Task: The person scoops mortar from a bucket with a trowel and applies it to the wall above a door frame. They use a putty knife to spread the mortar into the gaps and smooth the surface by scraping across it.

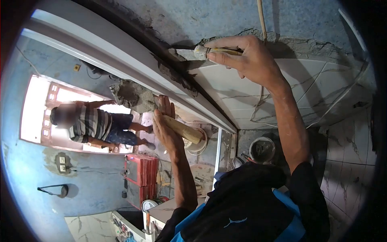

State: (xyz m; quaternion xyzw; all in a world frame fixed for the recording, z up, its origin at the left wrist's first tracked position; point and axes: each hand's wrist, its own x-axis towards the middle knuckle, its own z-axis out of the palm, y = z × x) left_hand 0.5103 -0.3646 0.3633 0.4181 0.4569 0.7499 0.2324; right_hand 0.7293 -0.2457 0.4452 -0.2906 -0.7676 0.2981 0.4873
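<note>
My left hand [167, 127] is closed around the thick wooden handle [187, 131] of a trowel. Grey wet mortar [135, 97] lies heaped on the trowel's blade, hiding most of it. Higher up, at the wall, my right hand [246, 58] grips a small putty knife [201, 52] with a yellowish handle and a mortar-smeared neck. Its flat blade points left, at the corner between the door frame [161, 68] and the top edge of the marbled white wall tiles [229, 86]. Rough mortar [302, 46] runs along that upper tile edge.
A cable [261, 20] hangs down the wall across the tiles. Below me stand a bucket [262, 149] and, past the frame, another round bucket [197, 147]. Through the doorway are a person in a striped shirt [94, 123] and a red cabinet-like box [141, 175].
</note>
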